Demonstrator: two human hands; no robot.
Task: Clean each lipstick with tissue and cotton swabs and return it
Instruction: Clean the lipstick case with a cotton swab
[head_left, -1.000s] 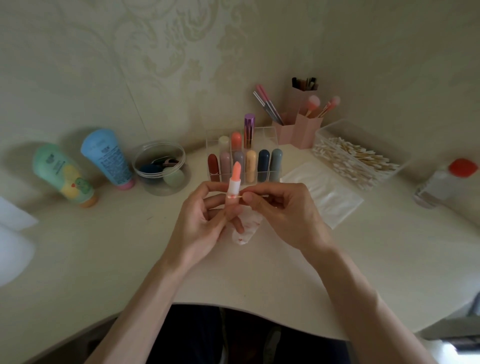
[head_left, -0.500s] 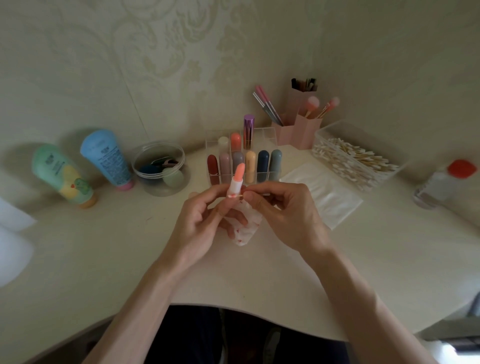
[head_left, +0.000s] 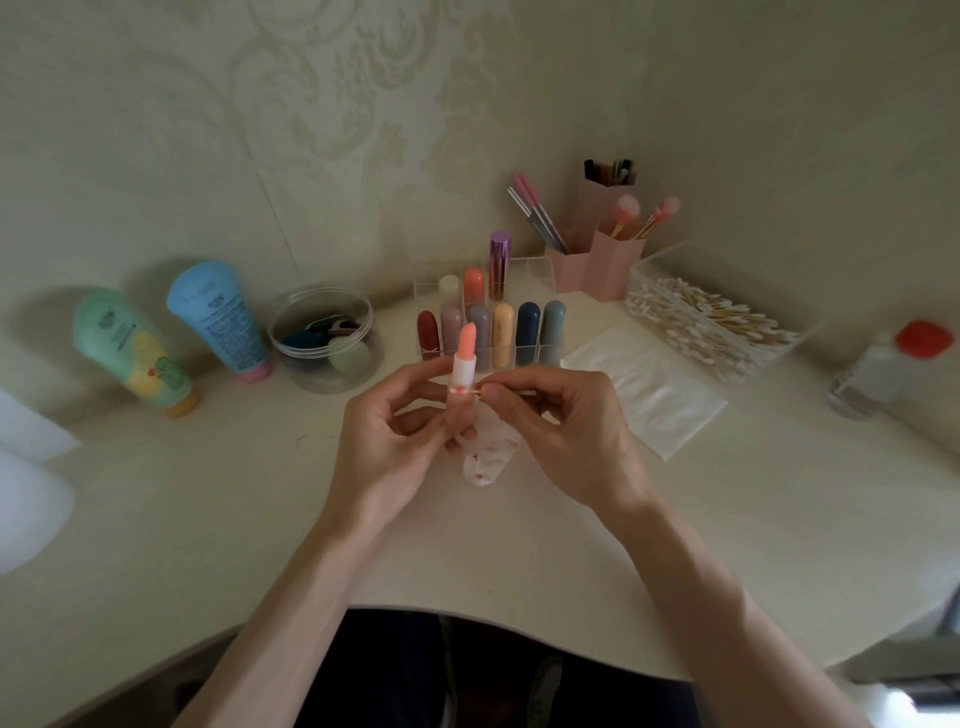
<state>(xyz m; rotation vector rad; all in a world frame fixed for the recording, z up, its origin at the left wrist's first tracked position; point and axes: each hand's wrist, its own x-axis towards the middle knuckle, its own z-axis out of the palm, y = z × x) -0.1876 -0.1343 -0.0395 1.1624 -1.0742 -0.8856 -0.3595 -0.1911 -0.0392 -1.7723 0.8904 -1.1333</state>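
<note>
Lipsticks stand in a clear rack, and cotton swabs fill the box nearby. The left hand grips a peach lipstick with a spotted tissue above the tabletop; the right hand pinches a swab against it.

Metallic glossy purple lipstick tube

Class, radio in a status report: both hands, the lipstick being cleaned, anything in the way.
Left hand grips peach lipstick, uncapped, upright. Right hand pinches cotton swab against its tube. Stained tissue below the hands; nothing blocking.
</note>
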